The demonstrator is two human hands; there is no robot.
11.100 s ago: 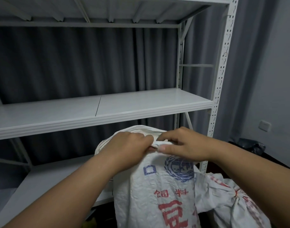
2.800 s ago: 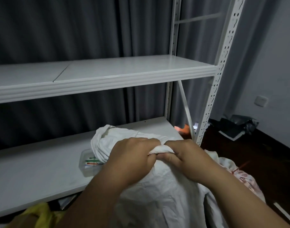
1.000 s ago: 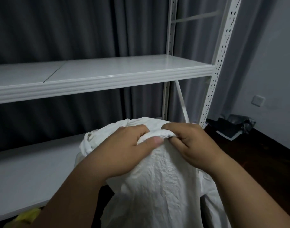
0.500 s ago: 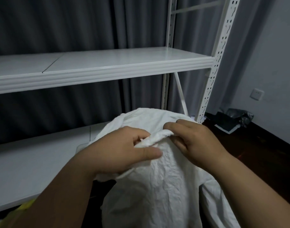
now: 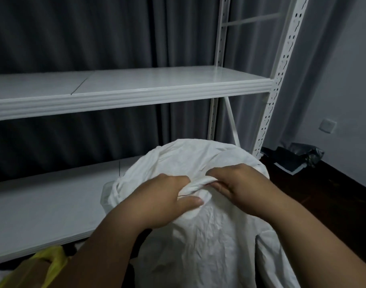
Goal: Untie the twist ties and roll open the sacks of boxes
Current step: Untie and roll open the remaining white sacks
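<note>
Rolling step: left hand (image 5: 163,201) & right hand (image 5: 243,187) both grip sack (image 5: 200,242) rim, frame center; next, roll rim further down.

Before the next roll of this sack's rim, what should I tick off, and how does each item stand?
1. Left hand grips the rolled rim: ok.
2. Right hand grips the same roll beside it: ok.
3. White sack mouth untied and spread open: ok.
4. Twist tie gone from the sack: cannot tell, none shows.
5. Boxes inside: cannot tell, the interior is hidden.
6. Sack steady against the lower shelf: cannot tell, its base is out of view.
</note>
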